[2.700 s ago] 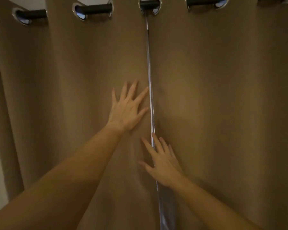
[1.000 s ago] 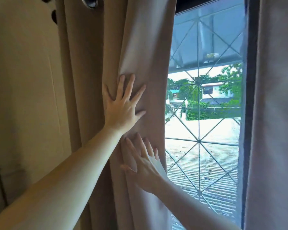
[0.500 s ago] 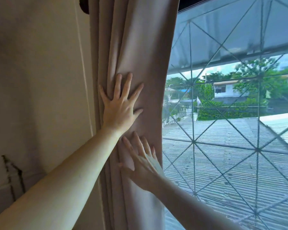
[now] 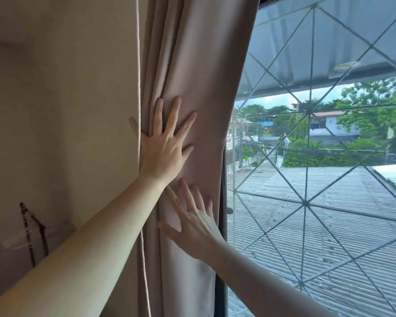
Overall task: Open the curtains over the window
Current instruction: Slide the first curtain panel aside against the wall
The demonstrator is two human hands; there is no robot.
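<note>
My left hand (image 4: 164, 149) lies flat on the curtain (image 4: 192, 65), fingers spread, its grip wide open and clasping nothing. Just below it my right hand (image 4: 193, 227) presses the same cloth, palm flat, fingers splayed, also grasping nothing. The curtain hangs bunched in folds beside the wall (image 4: 66, 110), at the left edge of the window (image 4: 318, 179), whose diamond grille (image 4: 305, 203) stands uncovered.
</note>
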